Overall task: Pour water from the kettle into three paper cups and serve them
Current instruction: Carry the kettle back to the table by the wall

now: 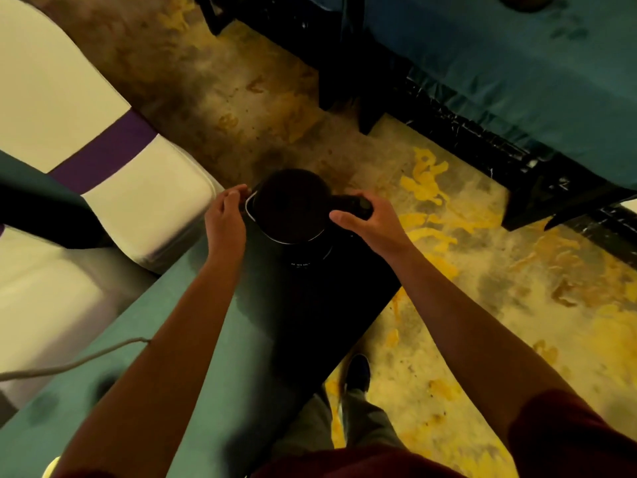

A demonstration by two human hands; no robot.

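Both hands are on the dark kettle (291, 207), which sits on its base at the far end of the green-clothed table (193, 339): the right hand (365, 219) curls round the handle on the kettle's right side, and the left hand (225, 210) touches the spout rim on its left with bent fingers, though whether it pinches the rim I cannot tell. This looks like the pick-up before any pouring, since no paper cups are in view; the next move calls for a straight lift off the base, kept level. Both forearms reach forward from near, nearly straight, with a white chair cover (103, 150) to the left and patterned carpet (448, 270) to the right.
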